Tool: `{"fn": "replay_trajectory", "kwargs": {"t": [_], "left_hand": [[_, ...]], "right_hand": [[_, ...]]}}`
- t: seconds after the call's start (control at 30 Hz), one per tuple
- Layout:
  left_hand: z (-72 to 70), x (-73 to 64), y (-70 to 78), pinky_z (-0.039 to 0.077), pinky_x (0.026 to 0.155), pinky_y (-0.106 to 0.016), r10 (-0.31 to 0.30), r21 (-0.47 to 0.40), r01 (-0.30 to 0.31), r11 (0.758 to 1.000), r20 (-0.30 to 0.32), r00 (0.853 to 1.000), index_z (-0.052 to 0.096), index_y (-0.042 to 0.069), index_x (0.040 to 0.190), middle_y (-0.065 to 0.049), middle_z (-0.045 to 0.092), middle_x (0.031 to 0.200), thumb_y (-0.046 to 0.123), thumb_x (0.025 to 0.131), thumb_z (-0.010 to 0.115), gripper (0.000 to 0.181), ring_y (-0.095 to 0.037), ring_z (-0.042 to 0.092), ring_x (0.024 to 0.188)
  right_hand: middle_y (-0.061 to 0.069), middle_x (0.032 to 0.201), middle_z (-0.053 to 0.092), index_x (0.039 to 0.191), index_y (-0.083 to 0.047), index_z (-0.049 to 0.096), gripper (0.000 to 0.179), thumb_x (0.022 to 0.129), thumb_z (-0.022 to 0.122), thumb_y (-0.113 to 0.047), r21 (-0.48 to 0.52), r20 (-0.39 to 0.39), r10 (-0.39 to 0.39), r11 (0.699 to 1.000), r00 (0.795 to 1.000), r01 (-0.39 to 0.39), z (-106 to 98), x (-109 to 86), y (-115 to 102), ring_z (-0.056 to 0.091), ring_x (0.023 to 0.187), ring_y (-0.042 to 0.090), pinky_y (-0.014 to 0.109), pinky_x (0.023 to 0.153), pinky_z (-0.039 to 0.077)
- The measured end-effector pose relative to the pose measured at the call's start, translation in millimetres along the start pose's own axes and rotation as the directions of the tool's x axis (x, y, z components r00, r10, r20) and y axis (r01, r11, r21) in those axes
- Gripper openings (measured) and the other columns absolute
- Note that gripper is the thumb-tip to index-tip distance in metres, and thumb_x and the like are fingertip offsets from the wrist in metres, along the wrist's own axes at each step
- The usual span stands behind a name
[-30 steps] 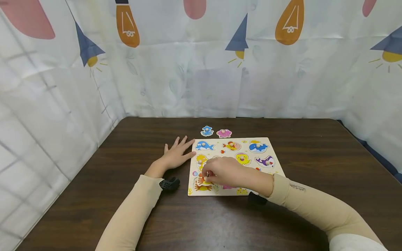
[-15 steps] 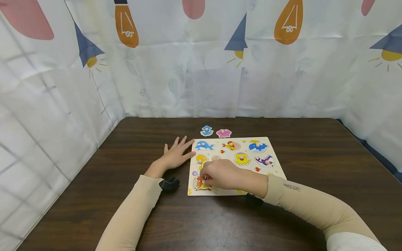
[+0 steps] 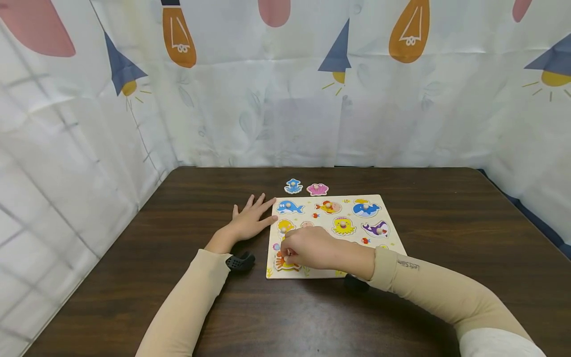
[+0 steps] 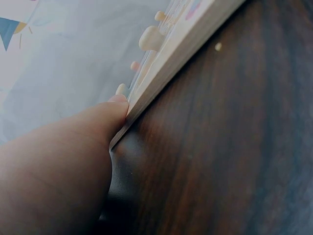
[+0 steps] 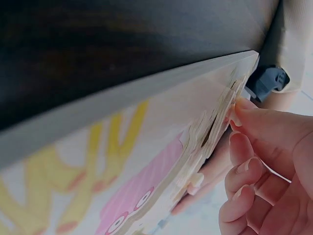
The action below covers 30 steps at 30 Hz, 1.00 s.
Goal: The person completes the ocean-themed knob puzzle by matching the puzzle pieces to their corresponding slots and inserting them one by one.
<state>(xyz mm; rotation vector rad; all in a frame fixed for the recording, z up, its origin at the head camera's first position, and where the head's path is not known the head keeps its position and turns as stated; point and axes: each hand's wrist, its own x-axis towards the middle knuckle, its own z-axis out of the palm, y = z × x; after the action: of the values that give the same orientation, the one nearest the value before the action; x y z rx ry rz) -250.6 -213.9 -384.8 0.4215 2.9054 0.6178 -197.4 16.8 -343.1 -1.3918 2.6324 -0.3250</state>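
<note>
A wooden peg puzzle board (image 3: 352, 272) with sea animal pictures lies on the table. Over its near left corner my right hand (image 3: 314, 247) pinches the small knob of an orange crab puzzle piece (image 3: 285, 266) between thumb and finger. In the right wrist view, the edge of the crab piece (image 5: 211, 131) shows a dark gap against the board; whether it sits fully in its recess I cannot tell. My left hand (image 3: 249, 223) lies with spread fingers at the board's left edge, its thumb touching the rim in the left wrist view. Part of the board is hidden under my right hand.
Behind the board lie a blue octopus-like piece (image 3: 293, 186) and a pink shell piece (image 3: 317, 189). Several knobbed pieces sit on the board, among them a yellow octopus (image 3: 342, 227) and a purple whale (image 3: 376, 229). A patterned curtain (image 3: 303, 124) hangs behind the dark table (image 3: 214, 307).
My right hand has shifted slightly left and lowered the crab piece onto the crab picture on the board. The left hand has stayed in place.
</note>
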Motion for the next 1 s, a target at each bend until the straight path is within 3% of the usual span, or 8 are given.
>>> {"fn": "replay_trajectory", "kwargs": {"t": [0.33, 0.4, 0.47, 0.57, 0.73, 1.0], "left_hand": [[1.7, 1.6, -2.1, -0.006, 0.11, -0.077, 0.006, 0.001, -0.006, 1.0, -0.006, 1.0, 0.025, 0.023, 0.166, -0.016, 0.008, 0.171, 0.052, 0.107, 0.046, 0.069, -0.043, -0.002, 0.155], [1.5, 1.4, -1.9, -0.006, 0.11, -0.077, 0.007, 0.001, -0.007, 1.0, -0.006, 1.0, 0.025, 0.023, 0.166, -0.016, 0.008, 0.171, 0.052, 0.107, 0.047, 0.069, -0.043, -0.003, 0.155], [1.4, 1.2, -1.7, -0.006, 0.11, -0.077, 0.006, 0.0, -0.006, 1.0, -0.005, 1.0, 0.025, 0.022, 0.166, -0.016, 0.008, 0.171, 0.051, 0.107, 0.047, 0.069, -0.043, -0.003, 0.155], [1.5, 1.6, -1.5, -0.007, 0.11, -0.077, 0.006, -0.002, -0.006, 1.0, -0.003, 1.0, 0.025, 0.022, 0.166, -0.016, 0.008, 0.171, 0.051, 0.107, 0.047, 0.069, -0.043, -0.003, 0.155], [1.9, 2.7, -1.6, -0.007, 0.11, -0.078, 0.006, -0.002, -0.006, 1.0, -0.003, 1.0, 0.024, 0.022, 0.166, -0.016, 0.008, 0.17, 0.052, 0.107, 0.047, 0.069, -0.043, -0.002, 0.155], [2.0, 3.1, -2.6, -0.006, 0.11, -0.078, 0.004, 0.004, -0.004, 1.0, -0.004, 1.0, 0.024, 0.022, 0.166, -0.016, 0.008, 0.17, 0.052, 0.107, 0.047, 0.069, -0.044, -0.002, 0.155]], "right_hand": [[-0.014, 0.076, 0.06, 0.098, -0.018, 0.08, 0.007, 0.093, 0.079, -0.022, -0.011, 0.031, 0.016, 1.0, 0.999, -0.015, -2.4, 3.1, -1.6, 0.054, 0.068, 0.003, 0.026, 0.062, 0.044], [-0.014, 0.077, 0.061, 0.097, -0.019, 0.08, 0.006, 0.093, 0.079, -0.023, -0.016, 0.046, 0.029, 0.999, 0.999, -0.028, -3.0, 4.5, -2.5, 0.06, 0.075, 0.005, 0.026, 0.062, 0.045], [-0.014, 0.079, 0.064, 0.097, -0.02, 0.08, 0.006, 0.092, 0.079, -0.024, -0.029, 0.059, 0.039, 0.999, 0.997, -0.037, -3.3, 5.5, -3.5, 0.067, 0.093, 0.008, 0.027, 0.065, 0.045], [-0.013, 0.085, 0.067, 0.098, -0.02, 0.081, 0.007, 0.092, 0.08, -0.025, -0.055, 0.076, 0.037, 0.998, 0.996, -0.032, -3.4, 6.1, -4.6, 0.066, 0.101, 0.01, 0.031, 0.071, 0.046], [-0.012, 0.08, 0.065, 0.1, -0.019, 0.082, 0.01, 0.092, 0.079, -0.023, -0.034, 0.078, 0.02, 0.999, 0.997, -0.018, -3.3, 5.1, -3.8, 0.057, 0.077, 0.005, 0.03, 0.071, 0.045], [-0.014, 0.071, 0.058, 0.1, -0.017, 0.081, 0.009, 0.092, 0.079, -0.022, -0.001, 0.059, 0.01, 1.0, 0.998, -0.01, -1.8, 2.4, -2.2, 0.052, 0.069, 0.003, 0.026, 0.064, 0.043]]}}
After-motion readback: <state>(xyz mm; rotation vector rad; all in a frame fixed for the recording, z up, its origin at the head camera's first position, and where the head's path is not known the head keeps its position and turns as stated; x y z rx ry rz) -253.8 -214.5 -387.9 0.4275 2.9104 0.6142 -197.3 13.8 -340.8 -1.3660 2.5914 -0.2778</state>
